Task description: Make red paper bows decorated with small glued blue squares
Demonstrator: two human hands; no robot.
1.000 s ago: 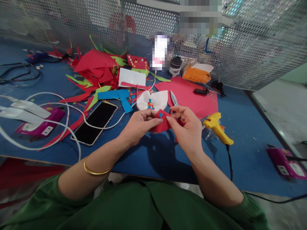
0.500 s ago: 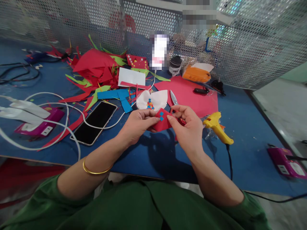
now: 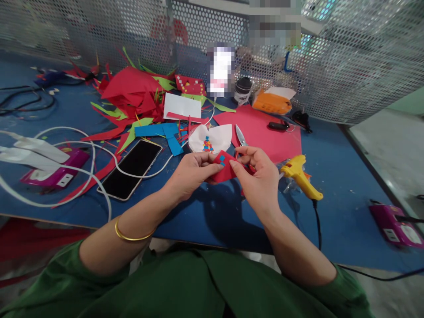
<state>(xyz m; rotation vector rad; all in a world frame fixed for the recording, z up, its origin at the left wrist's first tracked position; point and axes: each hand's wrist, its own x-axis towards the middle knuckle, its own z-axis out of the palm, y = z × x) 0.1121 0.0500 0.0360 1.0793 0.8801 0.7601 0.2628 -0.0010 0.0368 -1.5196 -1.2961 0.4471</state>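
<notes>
A small piece of red paper (image 3: 228, 170) with blue squares on it is held between my two hands above the table. My left hand (image 3: 194, 173) pinches its left side, the thumb lying over a blue square (image 3: 222, 158) area. My right hand (image 3: 256, 174) grips the right side with thumb on top. Scissors (image 3: 241, 136) lie just beyond, their handles partly hidden behind my right hand. Past the fingers sits a white paper (image 3: 217, 134) carrying a little heap of blue, red and yellow paper bits (image 3: 207, 145).
A yellow glue gun (image 3: 301, 175) lies right of my right hand. Left are a dark phone (image 3: 130, 170), white cables and a purple socket block (image 3: 61, 165). Red, green and blue paper scraps (image 3: 132, 95) pile up behind. A red sheet (image 3: 271, 132) lies behind the scissors. A metal mesh backs the table.
Both hands keep nearly the same place. The red paper and my fingers shift very slightly; my left thumb now covers more of the lower blue square.
</notes>
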